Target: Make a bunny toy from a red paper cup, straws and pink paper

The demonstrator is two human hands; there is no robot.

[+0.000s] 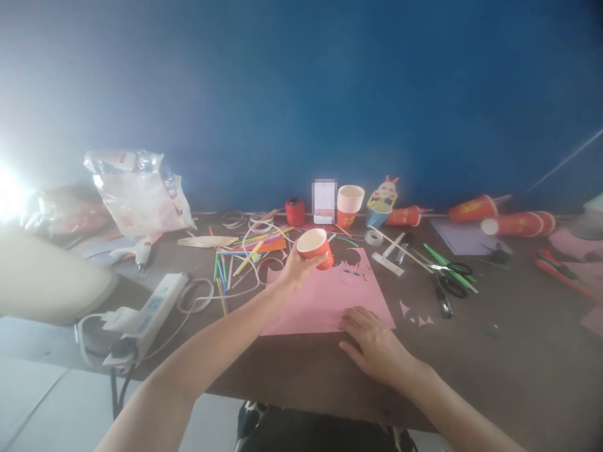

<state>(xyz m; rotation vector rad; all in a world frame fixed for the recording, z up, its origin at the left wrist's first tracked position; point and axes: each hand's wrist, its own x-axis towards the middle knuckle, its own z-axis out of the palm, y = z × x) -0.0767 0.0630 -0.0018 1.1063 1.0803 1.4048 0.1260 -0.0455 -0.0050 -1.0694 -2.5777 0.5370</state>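
Observation:
My left hand [298,269] is wrapped round a red paper cup [323,256], its white inside tipped toward me. The cup is over the far part of a pink paper sheet [311,307], whose back edge has curved pieces cut away. Flat on the sheet's right front corner lies my right hand [370,336], fingers stretched out and holding nothing. Small pink scraps [419,316] are on the table to its right. Black-handled scissors [453,276] lie farther right, across some green sticks.
At the left are a power strip [157,311] with cables, a glue gun [139,251] and a plastic bag [139,194]. Colored straws [235,260] lie left of the cup. A cup stack [350,204] and a blue cup figure [379,210] stand behind; red cups [516,224] lie at right.

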